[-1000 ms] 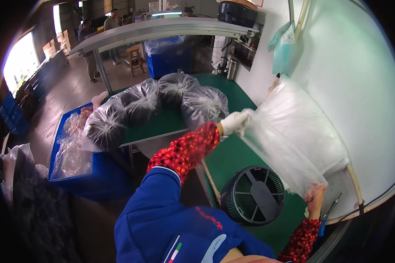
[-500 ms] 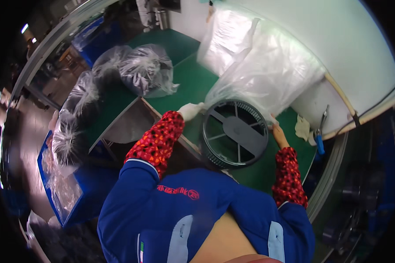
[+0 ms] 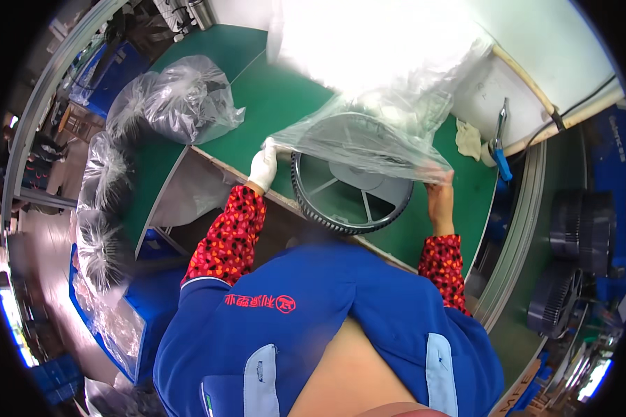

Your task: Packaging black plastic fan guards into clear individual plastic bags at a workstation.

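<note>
A round dark grey plastic wheel-like part (image 3: pixel 318 208) with spokes and a ribbed rim lies on the green table in front of me. The mouth of a clear plastic bag (image 3: pixel 389 149) is drawn over its far half. My left hand (image 3: pixel 263 167), in a white glove, pinches the bag's edge at the left of the part. At the right, my bare right hand (image 3: pixel 439 194) is closed on the other side of the bag's mouth. The near rim of the part stays uncovered.
Bagged parts (image 3: pixel 191 101) line the left side of the green table (image 3: pixel 250 90). A blue bin (image 3: pixel 142 340) with plastic film stands lower left. Blue-handled pliers (image 3: pixel 499 156) and a pale cloth (image 3: pixel 468 139) are at the right, by the wall. More dark round parts (image 3: pixel 583 229) sit far right.
The bag's mouth has come toward me over the far half of the part. Both hands now hold its edge at either side; the view has also shifted.
</note>
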Demonstrator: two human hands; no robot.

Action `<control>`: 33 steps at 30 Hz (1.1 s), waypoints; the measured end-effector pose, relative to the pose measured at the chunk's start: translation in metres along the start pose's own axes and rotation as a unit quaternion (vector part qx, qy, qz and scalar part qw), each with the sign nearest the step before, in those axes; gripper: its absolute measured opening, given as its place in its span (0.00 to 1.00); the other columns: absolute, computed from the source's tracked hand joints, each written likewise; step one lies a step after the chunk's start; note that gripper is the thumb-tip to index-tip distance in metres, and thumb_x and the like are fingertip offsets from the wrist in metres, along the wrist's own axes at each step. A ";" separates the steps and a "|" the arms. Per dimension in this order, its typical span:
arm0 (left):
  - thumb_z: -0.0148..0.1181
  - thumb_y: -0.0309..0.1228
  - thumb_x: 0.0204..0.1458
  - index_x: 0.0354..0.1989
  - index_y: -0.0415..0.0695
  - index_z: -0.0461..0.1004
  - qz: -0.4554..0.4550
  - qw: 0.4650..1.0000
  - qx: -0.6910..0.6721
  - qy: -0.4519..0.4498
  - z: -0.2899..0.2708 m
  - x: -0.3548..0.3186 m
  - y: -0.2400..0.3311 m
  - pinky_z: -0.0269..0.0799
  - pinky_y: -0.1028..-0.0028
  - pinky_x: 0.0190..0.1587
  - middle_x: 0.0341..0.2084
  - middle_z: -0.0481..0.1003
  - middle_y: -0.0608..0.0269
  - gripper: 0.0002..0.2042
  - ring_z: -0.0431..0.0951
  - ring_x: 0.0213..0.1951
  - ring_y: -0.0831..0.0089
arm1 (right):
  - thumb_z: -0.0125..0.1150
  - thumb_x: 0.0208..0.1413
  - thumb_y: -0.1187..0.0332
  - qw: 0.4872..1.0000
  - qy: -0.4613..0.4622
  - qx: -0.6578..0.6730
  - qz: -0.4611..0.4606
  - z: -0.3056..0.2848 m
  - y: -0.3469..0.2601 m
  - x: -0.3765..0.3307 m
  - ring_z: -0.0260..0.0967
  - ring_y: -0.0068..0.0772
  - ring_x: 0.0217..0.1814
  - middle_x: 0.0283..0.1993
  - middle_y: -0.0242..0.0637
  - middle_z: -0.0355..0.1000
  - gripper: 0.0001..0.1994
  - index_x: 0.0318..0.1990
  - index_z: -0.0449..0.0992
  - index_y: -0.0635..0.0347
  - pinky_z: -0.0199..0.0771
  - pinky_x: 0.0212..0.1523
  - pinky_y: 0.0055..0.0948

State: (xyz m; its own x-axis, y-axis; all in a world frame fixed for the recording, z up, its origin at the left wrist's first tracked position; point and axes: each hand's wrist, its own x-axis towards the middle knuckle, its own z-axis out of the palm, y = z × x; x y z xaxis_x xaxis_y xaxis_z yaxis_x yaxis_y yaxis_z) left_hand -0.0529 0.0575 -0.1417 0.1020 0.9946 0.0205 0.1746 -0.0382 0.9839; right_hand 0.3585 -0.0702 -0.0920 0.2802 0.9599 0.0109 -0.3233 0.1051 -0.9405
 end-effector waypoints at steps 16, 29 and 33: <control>0.45 0.25 0.47 0.47 0.35 0.67 0.195 0.899 0.360 -0.156 -0.012 -0.043 0.016 0.61 0.64 0.53 0.45 0.68 0.47 0.17 0.65 0.49 0.51 | 0.48 0.43 0.79 0.641 -0.035 -0.766 -0.044 -0.005 -0.037 -0.024 0.70 0.47 0.45 0.43 0.48 0.72 0.18 0.44 0.73 0.61 0.69 0.46 0.39; 0.51 0.29 0.46 0.42 0.45 0.71 0.238 0.880 0.399 -0.101 0.003 -0.052 0.004 0.65 0.66 0.46 0.37 0.69 0.58 0.13 0.68 0.42 0.59 | 0.48 0.56 0.67 0.682 -0.278 -0.622 -0.266 0.145 -0.032 0.038 0.67 0.56 0.32 0.29 0.52 0.70 0.08 0.37 0.70 0.61 0.65 0.35 0.47; 0.51 0.32 0.47 0.41 0.46 0.72 0.228 0.889 0.391 -0.076 0.001 -0.053 0.007 0.65 0.66 0.46 0.35 0.70 0.60 0.12 0.68 0.42 0.60 | 0.44 0.59 0.61 0.670 -0.281 -0.648 -0.230 0.149 -0.027 0.043 0.65 0.61 0.27 0.22 0.54 0.68 0.11 0.33 0.68 0.57 0.61 0.27 0.52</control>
State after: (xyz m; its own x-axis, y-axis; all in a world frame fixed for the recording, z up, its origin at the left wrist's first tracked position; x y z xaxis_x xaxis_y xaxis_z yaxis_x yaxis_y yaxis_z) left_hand -0.0564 0.0045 -0.1360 0.4571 0.8359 0.3040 0.7018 -0.5489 0.4541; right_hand 0.2446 0.0065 -0.0158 -0.4207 0.8884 0.1838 0.8384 0.4582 -0.2952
